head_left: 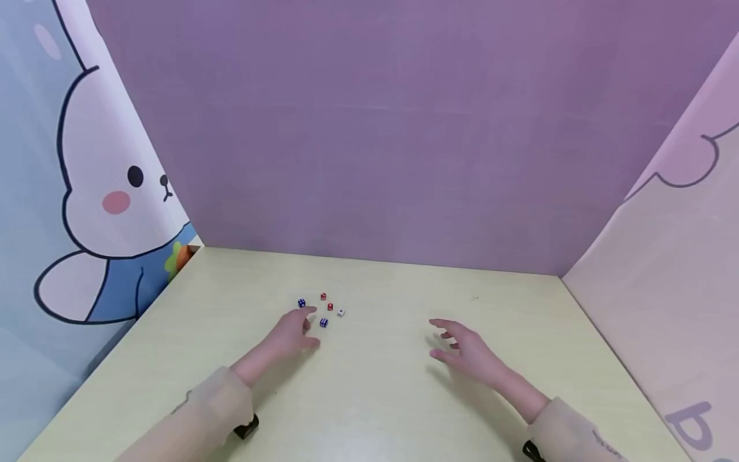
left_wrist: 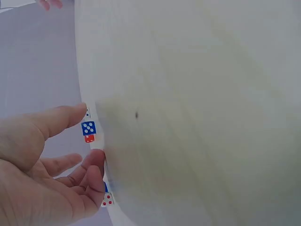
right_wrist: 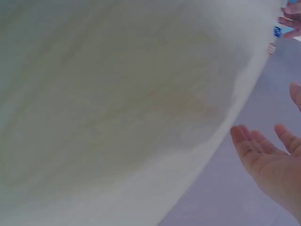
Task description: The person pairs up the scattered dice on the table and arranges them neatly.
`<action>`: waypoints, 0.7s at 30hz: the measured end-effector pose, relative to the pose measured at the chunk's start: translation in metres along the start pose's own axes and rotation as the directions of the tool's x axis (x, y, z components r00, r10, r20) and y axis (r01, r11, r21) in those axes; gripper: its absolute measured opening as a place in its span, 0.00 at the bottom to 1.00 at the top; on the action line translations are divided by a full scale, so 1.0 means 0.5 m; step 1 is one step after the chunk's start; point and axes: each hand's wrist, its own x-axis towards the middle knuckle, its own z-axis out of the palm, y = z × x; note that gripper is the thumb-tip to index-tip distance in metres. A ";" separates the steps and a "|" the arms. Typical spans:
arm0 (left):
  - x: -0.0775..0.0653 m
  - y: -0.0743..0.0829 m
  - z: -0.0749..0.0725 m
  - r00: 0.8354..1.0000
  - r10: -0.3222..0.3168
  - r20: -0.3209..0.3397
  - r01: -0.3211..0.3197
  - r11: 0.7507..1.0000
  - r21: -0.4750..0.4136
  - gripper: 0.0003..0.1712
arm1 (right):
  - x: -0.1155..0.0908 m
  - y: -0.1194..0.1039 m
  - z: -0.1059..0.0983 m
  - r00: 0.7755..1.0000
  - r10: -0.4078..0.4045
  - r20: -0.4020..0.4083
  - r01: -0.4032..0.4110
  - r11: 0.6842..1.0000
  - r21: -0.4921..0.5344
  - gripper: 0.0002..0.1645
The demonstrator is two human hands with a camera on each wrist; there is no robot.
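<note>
Several small dice lie grouped on the table left of its middle. In the head view I see a blue die (head_left: 301, 303) by my left fingertips, a red die (head_left: 323, 296) behind, another red die (head_left: 330, 307), a white die (head_left: 341, 313), and a second blue die (head_left: 324, 323) nearer me. My left hand (head_left: 291, 332) reaches among them, thumb and fingers apart, holding nothing. The left wrist view also shows a white die with red pips (left_wrist: 107, 200) beside its fingers, next to a partly hidden blue die. To the right, my right hand (head_left: 469, 351) hovers over the table, fingers loosely bent, gripping nothing.
The pale table (head_left: 381, 398) meets a purple backdrop (head_left: 375, 141) along its far edge. A rabbit-printed cloth (head_left: 115, 160) hangs at the left, and a pale printed cloth (head_left: 681, 256) at the right. Faint small marks show on the tabletop.
</note>
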 end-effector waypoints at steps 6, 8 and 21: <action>0.021 -0.002 -0.001 1.000 -0.028 0.004 0.028 0.999 -0.039 0.38 | 0.024 0.030 0.007 0.998 -0.012 0.068 0.009 0.999 0.044 0.34; 0.027 -0.002 0.000 1.000 -0.026 0.005 0.026 0.999 -0.045 0.35 | 0.032 0.040 0.007 0.997 -0.026 0.072 0.024 0.999 0.041 0.33; 0.061 -0.009 0.000 1.000 0.025 0.013 -0.024 0.998 -0.060 0.15 | 0.050 0.076 0.007 0.991 0.013 0.130 -0.026 0.995 0.100 0.28</action>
